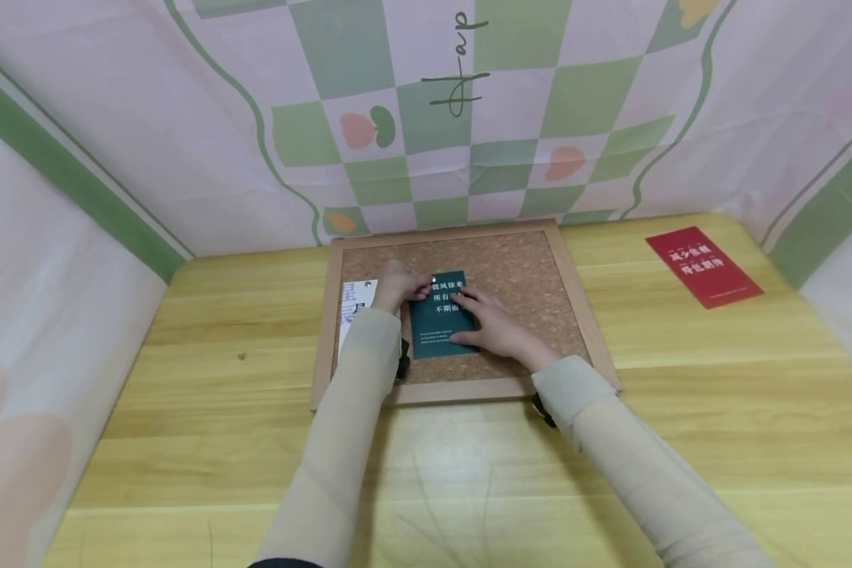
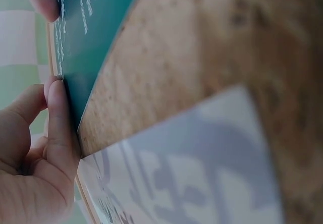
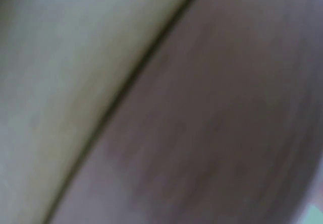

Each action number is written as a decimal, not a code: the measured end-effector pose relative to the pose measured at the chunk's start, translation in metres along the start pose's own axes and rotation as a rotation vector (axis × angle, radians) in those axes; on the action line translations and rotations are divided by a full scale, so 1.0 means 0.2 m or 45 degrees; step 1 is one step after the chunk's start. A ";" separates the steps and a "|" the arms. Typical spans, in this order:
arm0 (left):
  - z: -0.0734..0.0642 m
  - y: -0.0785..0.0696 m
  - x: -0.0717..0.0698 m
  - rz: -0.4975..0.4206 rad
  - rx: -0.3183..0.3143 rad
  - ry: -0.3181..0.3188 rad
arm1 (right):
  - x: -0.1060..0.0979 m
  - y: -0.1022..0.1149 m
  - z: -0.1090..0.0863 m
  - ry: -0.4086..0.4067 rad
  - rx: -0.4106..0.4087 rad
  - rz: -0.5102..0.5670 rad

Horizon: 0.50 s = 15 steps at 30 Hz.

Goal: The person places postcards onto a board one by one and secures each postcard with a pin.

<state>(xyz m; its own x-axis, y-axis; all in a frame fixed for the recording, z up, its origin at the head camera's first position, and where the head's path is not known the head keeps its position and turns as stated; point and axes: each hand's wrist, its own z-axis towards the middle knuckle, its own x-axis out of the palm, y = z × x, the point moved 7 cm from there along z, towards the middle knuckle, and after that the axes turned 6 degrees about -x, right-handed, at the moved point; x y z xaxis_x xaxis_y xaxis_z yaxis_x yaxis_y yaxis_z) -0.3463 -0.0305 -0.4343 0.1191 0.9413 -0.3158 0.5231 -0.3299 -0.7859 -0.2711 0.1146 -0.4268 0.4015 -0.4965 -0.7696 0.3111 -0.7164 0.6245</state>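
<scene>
A dark green card [image 1: 443, 331] with white writing lies on a framed corkboard [image 1: 511, 268]. My left hand [image 1: 397, 285] is at the card's upper part, thumb and forefinger pinched together at a tiny whitish thumbtack [image 1: 434, 279]. In the left wrist view the left hand's fingertips [image 2: 56, 90] meet at the card's edge, where the tack is hidden. My right hand [image 1: 500, 327] rests on the card's right side with fingers spread. Left of it, partly behind my left arm, is a white card [image 1: 348, 319] with printed characters and a small round dot near its top.
A red card [image 1: 704, 267] with white writing lies on the wooden table [image 1: 220, 379], right of the board. The board's wooden frame [image 1: 461, 390] forms a raised edge. A patterned cloth [image 1: 433, 95] hangs behind the table. The right wrist view is blurred and nearly filled by close surfaces.
</scene>
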 end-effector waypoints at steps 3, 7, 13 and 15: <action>0.00 0.00 0.00 0.013 0.003 -0.007 | 0.00 0.00 0.00 0.002 -0.001 0.007; 0.01 0.00 0.00 0.037 0.001 -0.028 | 0.01 0.00 0.01 0.010 -0.002 0.002; 0.01 0.00 0.00 0.043 -0.001 -0.060 | 0.00 -0.01 0.01 0.013 -0.005 -0.013; 0.02 0.00 0.01 0.018 0.003 -0.057 | 0.00 -0.01 0.01 0.011 -0.004 -0.014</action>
<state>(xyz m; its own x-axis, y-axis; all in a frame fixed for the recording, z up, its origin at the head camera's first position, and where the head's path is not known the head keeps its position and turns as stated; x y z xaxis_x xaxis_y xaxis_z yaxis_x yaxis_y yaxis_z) -0.3494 -0.0291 -0.4366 0.0888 0.9324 -0.3504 0.5196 -0.3435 -0.7823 -0.2730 0.1142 -0.4287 0.4058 -0.4844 -0.7750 0.3184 -0.7199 0.6167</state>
